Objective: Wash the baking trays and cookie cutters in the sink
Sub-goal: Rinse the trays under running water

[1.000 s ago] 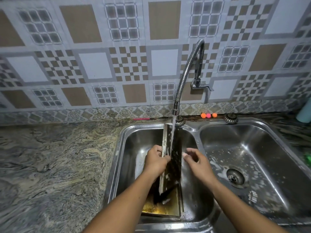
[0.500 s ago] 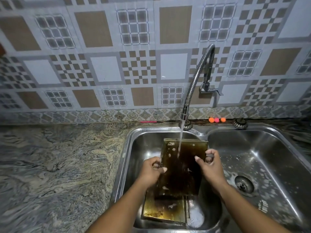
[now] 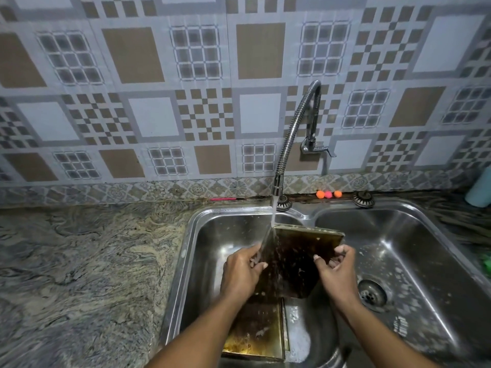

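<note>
Left hand [image 3: 240,274], right hand [image 3: 338,274] curled round baking tray [image 3: 292,261] edges; tray turned from edge-on to broadside between them, now rinsed by faucet stream [image 3: 272,211] above left hand.

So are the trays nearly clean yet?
Not yet, nothing looks finished. The left hand and right hand hold one dark stained tray under the running water. A second tray lies in the left basin below, yellow-brown and sudsy, waiting. No cookie cutters are in view.

Marbled stone worktop [image 3: 79,261] with a steel double sink [image 3: 183,258] set in. Behind the sink lie three small orange and pink balls [image 3: 328,194]; right of it stands a pale container [image 3: 479,189].
</note>
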